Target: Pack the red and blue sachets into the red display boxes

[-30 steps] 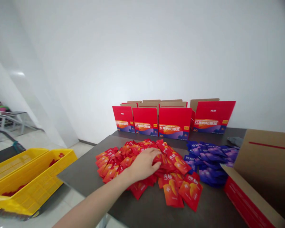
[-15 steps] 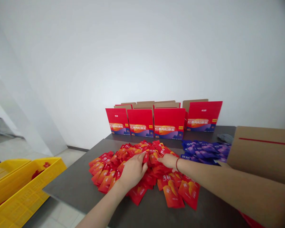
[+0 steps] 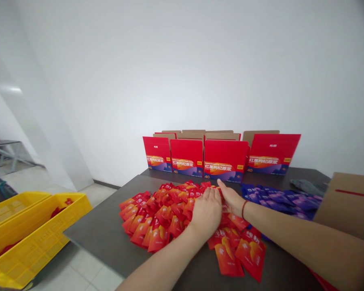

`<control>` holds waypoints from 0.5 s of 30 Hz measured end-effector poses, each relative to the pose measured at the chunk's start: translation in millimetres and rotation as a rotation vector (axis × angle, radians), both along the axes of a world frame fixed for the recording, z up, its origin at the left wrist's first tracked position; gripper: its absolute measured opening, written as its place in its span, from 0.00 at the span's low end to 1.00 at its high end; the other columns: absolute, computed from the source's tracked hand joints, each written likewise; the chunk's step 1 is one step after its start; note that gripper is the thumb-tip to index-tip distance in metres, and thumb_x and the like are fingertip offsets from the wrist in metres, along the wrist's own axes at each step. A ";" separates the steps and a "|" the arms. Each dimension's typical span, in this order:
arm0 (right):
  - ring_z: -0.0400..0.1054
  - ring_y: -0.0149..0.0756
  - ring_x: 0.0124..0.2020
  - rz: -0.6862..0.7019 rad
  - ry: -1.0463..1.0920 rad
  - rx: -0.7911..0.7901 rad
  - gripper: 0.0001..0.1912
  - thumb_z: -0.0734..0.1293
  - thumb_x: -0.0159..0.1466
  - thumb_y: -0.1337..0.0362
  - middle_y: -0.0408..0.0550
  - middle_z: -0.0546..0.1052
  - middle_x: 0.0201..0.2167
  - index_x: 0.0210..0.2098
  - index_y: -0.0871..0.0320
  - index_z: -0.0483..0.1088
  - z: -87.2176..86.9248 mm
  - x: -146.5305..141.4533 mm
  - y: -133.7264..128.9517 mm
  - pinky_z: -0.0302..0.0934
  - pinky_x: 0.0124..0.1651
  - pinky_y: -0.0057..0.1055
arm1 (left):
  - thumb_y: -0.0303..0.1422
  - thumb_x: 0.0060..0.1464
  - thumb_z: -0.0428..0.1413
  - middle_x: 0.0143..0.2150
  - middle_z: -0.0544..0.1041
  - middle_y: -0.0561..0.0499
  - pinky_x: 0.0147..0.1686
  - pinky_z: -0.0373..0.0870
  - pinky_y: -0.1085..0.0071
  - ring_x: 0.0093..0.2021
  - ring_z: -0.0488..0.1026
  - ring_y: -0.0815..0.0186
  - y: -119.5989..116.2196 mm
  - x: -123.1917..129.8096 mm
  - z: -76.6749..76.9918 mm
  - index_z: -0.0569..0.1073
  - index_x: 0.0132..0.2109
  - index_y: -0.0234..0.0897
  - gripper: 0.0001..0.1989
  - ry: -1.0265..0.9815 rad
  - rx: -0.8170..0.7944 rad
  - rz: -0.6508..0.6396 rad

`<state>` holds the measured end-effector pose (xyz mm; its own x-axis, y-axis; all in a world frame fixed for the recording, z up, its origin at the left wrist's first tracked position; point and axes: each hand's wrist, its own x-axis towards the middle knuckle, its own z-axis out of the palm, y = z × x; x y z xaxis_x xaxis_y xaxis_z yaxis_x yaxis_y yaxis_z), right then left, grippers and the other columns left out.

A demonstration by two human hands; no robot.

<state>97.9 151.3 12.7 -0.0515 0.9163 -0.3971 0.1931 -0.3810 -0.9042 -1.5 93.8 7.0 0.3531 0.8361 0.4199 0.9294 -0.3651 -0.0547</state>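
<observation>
Indoors, a dark table (image 3: 109, 226) stands near a white wall (image 3: 182, 72).

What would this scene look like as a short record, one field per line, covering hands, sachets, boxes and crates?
left hand: over the red sachets
right hand: close beside it, grip hidden
wristband: red, right wrist
blue sachets: piled right of the red ones
printed boxes: upright, behind both piles
cardboard flap: at right
yellow crates: left of the dark table, red contents
</observation>
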 end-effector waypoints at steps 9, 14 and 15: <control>0.69 0.27 0.27 0.037 0.218 0.061 0.07 0.63 0.67 0.65 0.43 0.74 0.31 0.40 0.63 0.69 7.6 16.3 -5.8 0.66 0.31 0.27 | 0.34 0.62 0.50 0.58 0.71 0.46 0.57 0.66 0.67 0.58 0.68 0.63 -22.9 -20.1 1.5 0.66 0.57 0.36 0.17 -0.279 0.033 -0.261; 0.69 0.33 0.20 0.071 0.275 0.044 0.09 0.60 0.62 0.76 0.44 0.75 0.20 0.34 0.61 0.71 -0.1 28.8 -22.0 0.65 0.27 0.30 | 0.33 0.57 0.56 0.56 0.73 0.43 0.56 0.66 0.60 0.55 0.69 0.57 -7.7 -61.9 -4.6 0.70 0.54 0.34 0.18 -0.173 -0.045 -0.059; 0.69 0.34 0.19 0.069 0.278 0.040 0.10 0.59 0.61 0.76 0.45 0.75 0.20 0.33 0.61 0.71 -2.1 29.6 -25.1 0.65 0.27 0.30 | 0.34 0.54 0.59 0.56 0.72 0.42 0.56 0.65 0.57 0.56 0.69 0.54 -3.6 -64.4 -8.5 0.71 0.54 0.33 0.20 -0.132 -0.059 -0.056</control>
